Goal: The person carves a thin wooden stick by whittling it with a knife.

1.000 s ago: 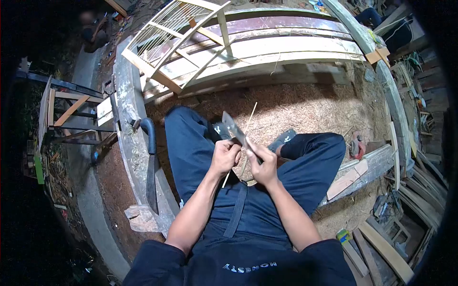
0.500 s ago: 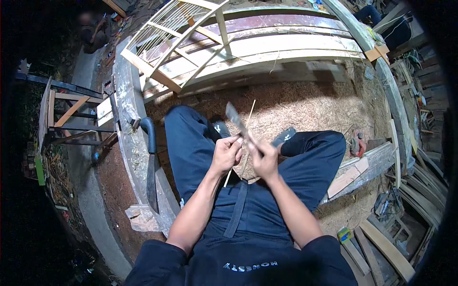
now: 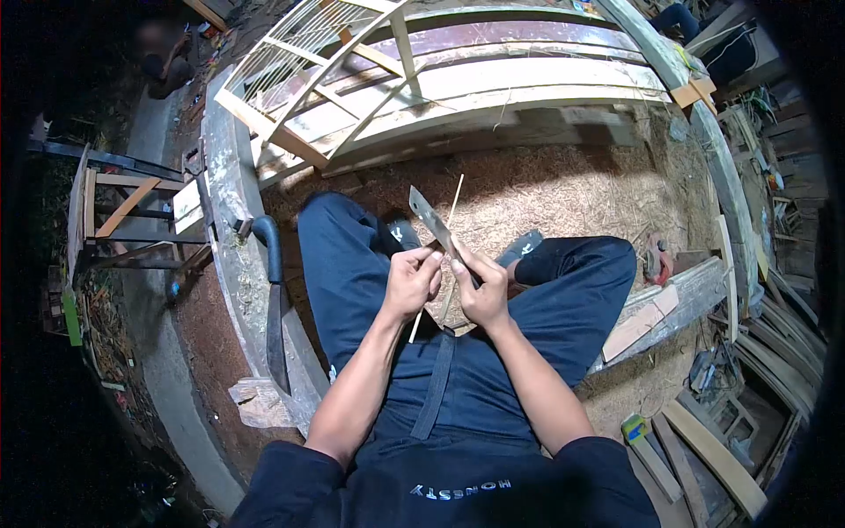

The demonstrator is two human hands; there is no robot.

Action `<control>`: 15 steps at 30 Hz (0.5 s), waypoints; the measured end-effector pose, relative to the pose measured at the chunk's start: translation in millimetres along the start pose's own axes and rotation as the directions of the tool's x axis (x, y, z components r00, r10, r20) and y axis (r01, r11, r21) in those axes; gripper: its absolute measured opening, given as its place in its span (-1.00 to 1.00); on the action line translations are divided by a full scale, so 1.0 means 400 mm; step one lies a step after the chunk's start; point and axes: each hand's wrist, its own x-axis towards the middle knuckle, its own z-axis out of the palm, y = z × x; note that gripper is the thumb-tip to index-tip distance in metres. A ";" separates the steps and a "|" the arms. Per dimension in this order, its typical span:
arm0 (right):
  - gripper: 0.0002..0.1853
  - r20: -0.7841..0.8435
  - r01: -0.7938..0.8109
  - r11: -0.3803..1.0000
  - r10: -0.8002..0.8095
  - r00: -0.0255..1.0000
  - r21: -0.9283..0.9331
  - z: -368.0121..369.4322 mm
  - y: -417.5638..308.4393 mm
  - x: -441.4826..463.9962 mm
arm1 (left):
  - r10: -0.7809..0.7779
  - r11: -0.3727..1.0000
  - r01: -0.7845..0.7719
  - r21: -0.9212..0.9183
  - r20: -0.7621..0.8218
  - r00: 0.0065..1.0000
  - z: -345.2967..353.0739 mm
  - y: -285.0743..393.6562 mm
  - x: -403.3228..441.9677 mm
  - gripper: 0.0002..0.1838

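My left hand (image 3: 410,283) is closed around a thin pale wooden or bamboo stick (image 3: 456,197), which slants from above my fingers down toward my lap. A knife (image 3: 429,217) with a broad grey blade is gripped in my right hand (image 3: 483,289). Its blade points up and left and crosses the stick close to my left fingertips. Whether the edge touches the stick I cannot tell. Both hands are close together above my lap, between my bent knees.
A slatted wooden frame (image 3: 299,114) rests on pale planks ahead. To the left, a dark-handled machete (image 3: 278,334) lies on a beam (image 3: 231,189). A tape measure (image 3: 634,429) and wood strips (image 3: 717,458) are at lower right. Another person (image 3: 167,70) sits at far upper left.
The knife blade has shifted slightly left and shows sharper, and my right hand has turned a little. The stick stays in my left hand. The whole view has shifted slightly.
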 end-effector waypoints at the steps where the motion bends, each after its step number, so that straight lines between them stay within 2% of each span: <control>1: -0.58 0.011 0.017 0.999 -0.017 1.000 -0.043 0.000 0.000 -0.003 | -0.003 1.000 0.003 -0.012 0.018 1.000 -0.005 -0.007 -0.002 -0.68; 2: -0.58 0.024 0.038 0.996 -0.036 0.999 -0.083 0.003 0.001 -0.001 | -0.002 1.000 0.003 -0.022 0.035 0.999 -0.012 -0.012 -0.005 -0.71; 3: -0.57 -0.052 0.119 0.990 -0.123 0.991 -0.077 0.013 0.010 0.007 | 0.003 1.000 -0.003 -0.030 0.011 1.000 -0.001 -0.011 -0.010 -0.76; 4: -0.57 -0.053 0.121 0.990 -0.125 0.991 -0.076 0.010 0.020 0.014 | 0.007 0.999 -0.008 -0.038 -0.012 1.000 0.012 -0.011 -0.015 -0.74; 5: -0.57 -0.092 0.037 0.995 -0.046 0.995 -0.097 -0.001 0.032 0.023 | -0.019 1.000 0.018 0.014 0.054 0.998 0.013 -0.009 -0.018 -0.61; 7: -0.58 -0.139 -0.091 0.994 0.083 0.987 -0.058 -0.024 0.042 0.050 | -0.015 1.000 0.013 0.015 0.087 0.996 0.035 0.022 -0.045 -0.60; 8: -0.59 -0.144 -0.078 0.994 0.066 0.987 -0.082 -0.033 0.065 0.056 | -0.006 1.000 0.004 0.015 0.080 0.997 0.043 0.031 -0.055 -0.61; 10: -0.59 -0.169 -0.298 0.951 0.308 0.936 0.084 -0.053 0.059 0.081 | 0.024 0.999 -0.026 0.023 0.102 0.995 0.042 0.065 -0.080 -0.61; 11: -0.58 -0.213 -0.247 0.968 0.249 0.945 0.038 -0.058 0.075 0.091 | 0.058 0.998 -0.062 0.028 0.121 0.991 0.041 0.083 -0.087 -0.61; 12: -0.57 -0.192 -0.322 0.941 0.336 0.922 0.099 -0.071 0.070 0.098 | 0.071 0.997 -0.074 0.027 0.121 0.990 0.043 0.099 -0.091 -0.61; 14: -0.56 -0.160 -0.331 0.793 0.467 0.870 0.512 -0.075 0.072 0.111 | 0.100 0.993 -0.103 0.056 0.056 0.993 0.049 0.129 -0.101 -0.61; 15: -0.52 -0.089 -0.368 0.735 0.500 0.861 0.570 -0.089 0.018 0.132 | 0.106 0.992 -0.110 0.064 0.058 0.993 0.053 0.148 -0.109 -0.61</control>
